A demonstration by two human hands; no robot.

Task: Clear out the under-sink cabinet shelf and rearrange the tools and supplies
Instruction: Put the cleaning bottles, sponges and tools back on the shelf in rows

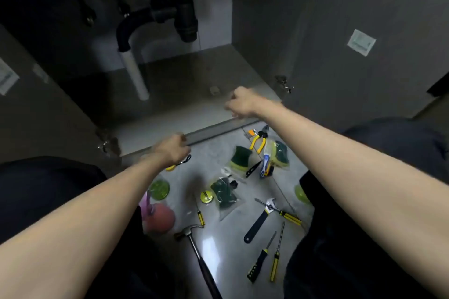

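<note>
Left hand [173, 147]: I see my fist curled at the shelf's front lip; holding something? I cannot tell.
Grey cabinet shelf [184, 94]: bare, middle of frame.
Right hand [243, 102]: curled, blurry, over the shelf.
Tools: on the floor, lower middle; black-handled hammer [194, 243] points toward me, nearer my left hand.

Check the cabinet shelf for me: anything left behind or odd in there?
One small brownish object sits alone on the cabinet shelf, ahead of the right hand; too blurred to identify. Otherwise the shelf looks bare, with the tools out on the floor.
</note>
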